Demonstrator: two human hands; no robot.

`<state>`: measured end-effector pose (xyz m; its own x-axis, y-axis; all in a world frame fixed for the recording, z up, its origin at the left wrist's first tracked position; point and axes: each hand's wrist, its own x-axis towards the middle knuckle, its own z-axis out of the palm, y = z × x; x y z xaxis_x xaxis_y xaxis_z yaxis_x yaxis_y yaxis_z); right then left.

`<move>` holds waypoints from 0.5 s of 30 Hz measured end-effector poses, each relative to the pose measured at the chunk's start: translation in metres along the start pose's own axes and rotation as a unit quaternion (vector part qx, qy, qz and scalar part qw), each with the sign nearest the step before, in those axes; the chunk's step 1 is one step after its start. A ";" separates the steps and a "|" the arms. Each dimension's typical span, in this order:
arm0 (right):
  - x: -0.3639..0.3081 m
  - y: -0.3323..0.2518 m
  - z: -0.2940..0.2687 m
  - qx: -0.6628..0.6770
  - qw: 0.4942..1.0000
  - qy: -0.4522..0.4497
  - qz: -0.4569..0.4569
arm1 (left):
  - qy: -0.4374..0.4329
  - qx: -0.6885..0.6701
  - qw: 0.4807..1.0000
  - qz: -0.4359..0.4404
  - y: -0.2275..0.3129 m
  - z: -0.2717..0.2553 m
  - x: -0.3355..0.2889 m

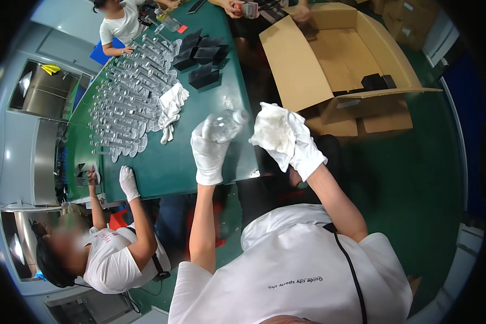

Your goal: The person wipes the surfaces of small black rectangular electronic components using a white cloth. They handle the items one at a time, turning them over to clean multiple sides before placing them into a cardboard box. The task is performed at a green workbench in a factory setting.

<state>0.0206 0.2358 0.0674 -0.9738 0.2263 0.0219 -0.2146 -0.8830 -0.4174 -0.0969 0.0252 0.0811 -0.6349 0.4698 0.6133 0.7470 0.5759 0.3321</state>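
Observation:
My left hand [208,156], in a white glove, is closed around a clear, rounded bottle-like vessel [227,125] held above the table's near right edge. The vessel's narrower end tips to the right, toward my other hand. In my right hand [306,154], also gloved in white, is a bunched white cloth [274,129]. The cloth hangs just right of the vessel, apart from it, beyond the table edge. Folds of cloth hide some of my right fingers.
Many clear stemmed pieces [124,102] crowd the green table [200,175], beside a crumpled white cloth [171,108] and black boxes [204,75]. An open cardboard carton [299,65] stands at the right. Co-workers sit left [119,254] and far left [121,24]; another person's hands [235,8] are at the far edge.

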 end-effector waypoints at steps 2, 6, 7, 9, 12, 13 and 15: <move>0.007 0.005 -0.013 -0.251 0.963 -0.011 -0.100 | -0.039 0.048 0.994 0.087 0.025 -0.011 0.007; 0.002 0.002 -0.017 -0.306 0.946 -0.005 -0.108 | -0.067 0.173 0.969 0.163 0.038 -0.021 0.006; 0.000 0.001 -0.014 -0.224 0.971 0.013 -0.080 | -0.073 0.188 0.965 0.168 0.037 -0.021 0.005; -0.009 -0.005 -0.007 -0.005 0.998 0.058 0.016 | -0.079 0.214 0.957 0.177 0.037 -0.022 0.003; -0.011 -0.005 -0.008 -0.011 0.998 0.056 0.011 | -0.079 0.236 0.951 0.186 0.041 -0.023 0.004; -0.011 -0.006 -0.007 0.001 0.998 0.058 0.010 | -0.081 0.234 0.951 0.185 0.041 -0.022 0.005; -0.009 -0.005 -0.001 0.026 0.998 0.056 0.014 | -0.080 0.205 0.961 0.167 0.041 -0.023 0.006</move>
<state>0.0307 0.2385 0.0688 -0.9658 0.2426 -0.0916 -0.1933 -0.9090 -0.3694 -0.0660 0.0363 0.1152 -0.4198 0.7526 0.5072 0.7947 0.5748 -0.1950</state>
